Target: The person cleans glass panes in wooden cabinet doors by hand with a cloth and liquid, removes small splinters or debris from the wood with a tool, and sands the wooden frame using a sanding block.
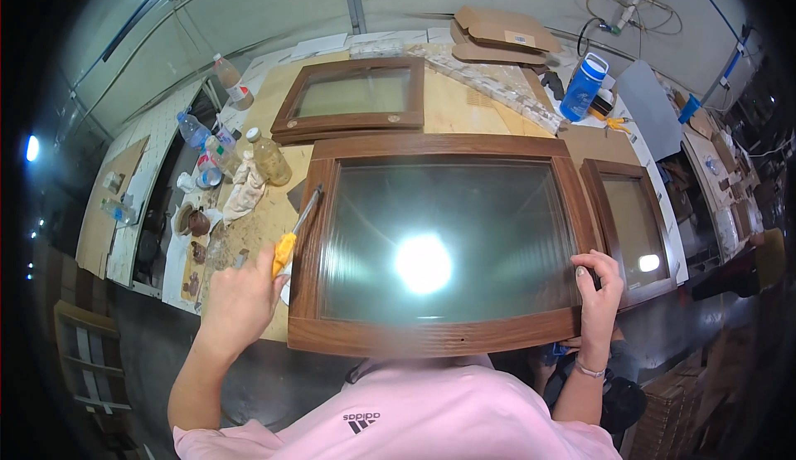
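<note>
A wood-framed glass panel [448, 334] lies in front of me, its brown frame around a ribbed, greenish pane with a bright light reflected in it. My left hand [240, 298] is closed round the yellow handle of a screwdriver [284, 249]. The metal shaft slants up and to the right, and its tip rests at or just over the left side of the frame. My right hand [599, 282] is at the frame's right side, fingers curled in with the thumb near the pane's edge. What its fingers hold, if anything, is hidden.
Behind lies a smaller framed panel [286, 120]; another framed panel [609, 211] is at right. Plastic bottles [194, 131], a jar of yellowish liquid [269, 161] and a crumpled rag [245, 190] stand left. A blue bottle [584, 91] and flattened cardboard [506, 33] are at the back.
</note>
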Tool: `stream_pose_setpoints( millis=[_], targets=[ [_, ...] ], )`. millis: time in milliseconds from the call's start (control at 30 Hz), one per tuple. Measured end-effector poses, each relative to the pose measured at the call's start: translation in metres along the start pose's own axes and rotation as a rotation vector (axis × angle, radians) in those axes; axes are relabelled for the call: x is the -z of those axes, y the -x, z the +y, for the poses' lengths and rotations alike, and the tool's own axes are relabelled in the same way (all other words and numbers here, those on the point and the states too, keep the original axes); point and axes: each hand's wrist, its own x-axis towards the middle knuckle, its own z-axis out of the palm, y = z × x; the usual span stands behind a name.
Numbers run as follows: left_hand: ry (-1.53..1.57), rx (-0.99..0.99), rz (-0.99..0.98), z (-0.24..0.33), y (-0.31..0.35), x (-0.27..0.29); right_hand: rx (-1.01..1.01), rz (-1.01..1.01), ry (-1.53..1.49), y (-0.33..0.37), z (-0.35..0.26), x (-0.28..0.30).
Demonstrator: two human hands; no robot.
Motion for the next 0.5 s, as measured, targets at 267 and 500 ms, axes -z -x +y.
stream_pose_setpoints(
  millis=[267, 500],
  targets=[
    [-0.01, 0.026, -0.073, 0.01, -0.002, 0.018, -0.002, -0.013, -0.031, 0.0, -0.001, 0.003],
    [-0.005, 0.055, -0.073, 0.015, 0.005, 0.026, -0.002, -0.026, -0.042, -0.001, -0.002, 0.003]
  ],
)
